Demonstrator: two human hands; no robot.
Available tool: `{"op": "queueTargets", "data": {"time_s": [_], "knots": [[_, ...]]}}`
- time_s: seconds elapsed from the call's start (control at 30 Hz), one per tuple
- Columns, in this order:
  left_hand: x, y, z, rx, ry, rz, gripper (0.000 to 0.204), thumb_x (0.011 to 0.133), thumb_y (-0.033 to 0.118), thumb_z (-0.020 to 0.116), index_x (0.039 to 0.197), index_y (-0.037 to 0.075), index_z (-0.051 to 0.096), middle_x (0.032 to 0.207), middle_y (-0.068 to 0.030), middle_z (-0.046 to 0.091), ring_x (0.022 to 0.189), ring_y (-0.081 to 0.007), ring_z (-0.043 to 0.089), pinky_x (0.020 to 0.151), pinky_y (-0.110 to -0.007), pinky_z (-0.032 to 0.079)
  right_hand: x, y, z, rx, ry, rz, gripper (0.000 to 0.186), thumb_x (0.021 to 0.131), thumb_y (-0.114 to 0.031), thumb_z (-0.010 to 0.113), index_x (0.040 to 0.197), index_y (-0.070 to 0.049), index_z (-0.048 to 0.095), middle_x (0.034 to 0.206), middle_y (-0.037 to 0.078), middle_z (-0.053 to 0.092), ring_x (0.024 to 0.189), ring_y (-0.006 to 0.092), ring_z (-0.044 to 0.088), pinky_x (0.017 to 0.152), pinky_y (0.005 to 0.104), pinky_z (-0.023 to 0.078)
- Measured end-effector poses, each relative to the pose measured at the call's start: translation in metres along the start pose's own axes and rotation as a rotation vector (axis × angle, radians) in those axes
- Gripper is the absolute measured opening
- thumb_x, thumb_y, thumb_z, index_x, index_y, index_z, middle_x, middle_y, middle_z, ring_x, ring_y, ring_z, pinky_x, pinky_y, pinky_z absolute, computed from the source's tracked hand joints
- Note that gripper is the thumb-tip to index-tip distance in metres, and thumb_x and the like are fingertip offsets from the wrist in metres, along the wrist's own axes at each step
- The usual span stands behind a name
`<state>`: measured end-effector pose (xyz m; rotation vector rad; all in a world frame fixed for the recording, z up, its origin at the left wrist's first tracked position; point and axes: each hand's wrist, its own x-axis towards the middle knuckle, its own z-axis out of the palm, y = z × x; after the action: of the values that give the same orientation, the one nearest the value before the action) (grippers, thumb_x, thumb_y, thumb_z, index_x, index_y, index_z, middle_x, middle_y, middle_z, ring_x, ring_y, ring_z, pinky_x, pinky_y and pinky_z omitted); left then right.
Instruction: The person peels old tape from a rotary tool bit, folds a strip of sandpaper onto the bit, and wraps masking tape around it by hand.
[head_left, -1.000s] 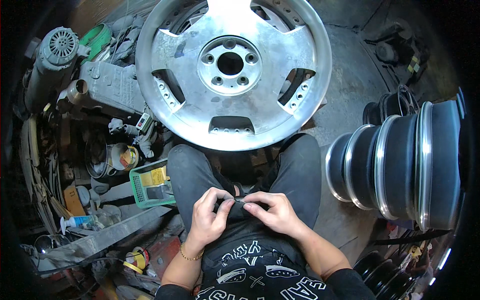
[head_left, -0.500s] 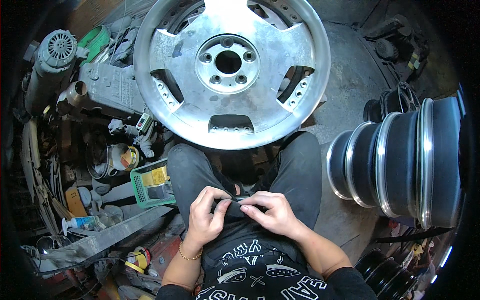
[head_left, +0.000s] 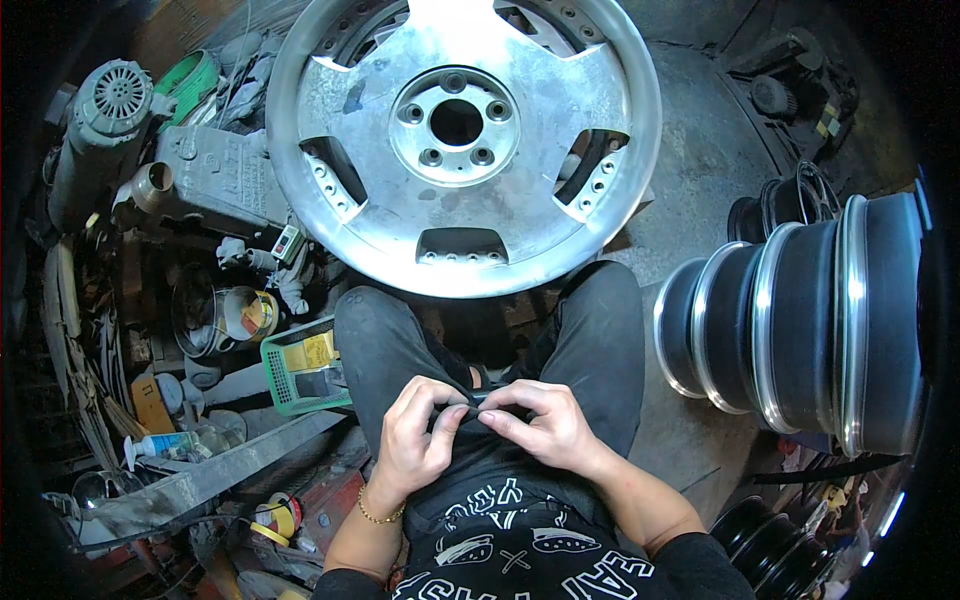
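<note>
**Dark piece [head_left: 474, 411] pinched between two hands**

We find the dark piece low in the middle of the scene, between the fingertips of the left hand [head_left: 420, 430] and the right hand [head_left: 545, 425]. From the left fingertips it lies to the right; from the right fingertips it lies to the left. Neither hand is clearly nearer, since both seem to touch it.

We see the fingers drawn narrow on both sides: each thumb and forefinger close in a small pinch, and we judge that the dark piece is held in both. Only a scrap of it shows, dark against the dark shirt [head_left: 480, 455], so we cannot tell how far it runs under the fingers. Its long axis is hard to read too; the part in sight seems to bridge the gap roughly from left to right.

Around it, we have the knees [head_left: 370, 315] spread to left and right, with the hands between and on the near side of them. The wheel [head_left: 455, 170] lies on the far side, face up, well apart from the fingers. The green basket [head_left: 285, 395] sits just beside the left leg, and a row of rims [head_left: 795, 330] lies off to the right.
</note>
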<state>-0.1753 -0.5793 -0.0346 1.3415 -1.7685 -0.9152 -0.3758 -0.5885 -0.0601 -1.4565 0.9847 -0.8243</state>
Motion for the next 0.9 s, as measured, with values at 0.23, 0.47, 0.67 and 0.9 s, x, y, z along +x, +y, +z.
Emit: {"op": "queueTargets", "data": {"time_s": [0.23,0.47,0.67,0.9], "knots": [[-0.0006,0.0004,0.001,-0.073,-0.004,-0.051,0.01,0.084,0.003,0.066,0.091,-0.002,0.06,0.083,-0.0128,0.063,0.075,-0.0243,0.062,0.07,-0.032,0.048,0.0014,0.0014,0.0004,0.004,0.004,-0.013,0.016,0.087,-0.012,0.071,0.096,0.001,0.069,0.084,0.013,0.068,0.075,0.0238,0.067,0.067,0.0326,0.051],[-0.0014,-0.0059,0.0039,-0.215,-0.029,-0.106,0.011,0.081,0.003,0.071,0.09,-0.002,0.066,0.084,-0.0113,0.066,0.077,-0.0212,0.064,0.07,-0.031,0.049,0.0005,0.0002,-0.0004,0.005,-0.003,-0.017,0.016,0.089,-0.013,0.07,0.096,0.0,0.069,0.082,0.013,0.066,0.073,0.024,0.065,0.065,0.0325,0.049],[-0.0004,-0.0022,0.0046,-0.24,-0.024,-0.165,0.007,0.081,0.001,0.071,0.085,-0.001,0.066,0.084,-0.0085,0.066,0.078,-0.0173,0.062,0.073,-0.029,0.047,0.0014,0.0009,-0.0011,0.027,-0.023,-0.031,0.015,0.089,-0.012,0.068,0.098,0.0,0.069,0.083,0.013,0.066,0.073,0.0242,0.065,0.066,0.0331,0.05],[-0.0014,-0.0027,0.0057,-0.237,-0.018,-0.171,0.008,0.08,0.002,0.073,0.083,-0.001,0.066,0.081,-0.0081,0.066,0.075,-0.017,0.062,0.07,-0.029,0.048,0.001,0.0031,-0.0026,0.029,-0.042,-0.056,0.014,0.09,-0.011,0.067,0.098,0.0,0.068,0.083,0.013,0.065,0.074,0.0252,0.065,0.067,0.0343,0.05]]}}
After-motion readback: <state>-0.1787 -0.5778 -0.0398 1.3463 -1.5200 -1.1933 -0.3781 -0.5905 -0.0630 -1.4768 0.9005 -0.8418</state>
